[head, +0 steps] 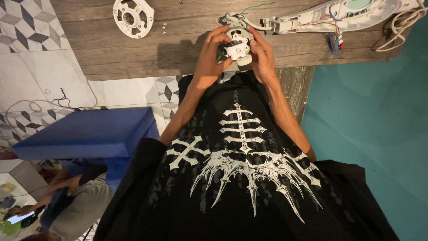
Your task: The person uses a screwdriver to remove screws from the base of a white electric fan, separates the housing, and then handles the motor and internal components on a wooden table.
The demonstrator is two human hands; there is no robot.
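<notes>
Both my hands hold a small white and grey motor assembly (236, 44) over the near edge of a wooden table (133, 58). My left hand (209, 60) grips its left side, fingers curled over the top. My right hand (263, 58) clasps its right side. Thin coloured wires (243, 20) run from the assembly to a long white plastic appliance housing (330, 18) that lies open on the table at the upper right. My black shirt with a white print fills the lower middle of the view.
A round white plastic ring part (133, 17) lies at the table's far left, with small screws (164, 27) beside it. A white cable (403, 24) coils at the right. Below left is a blue surface (89, 134), and another person (67, 201) sits there. A teal wall is on the right.
</notes>
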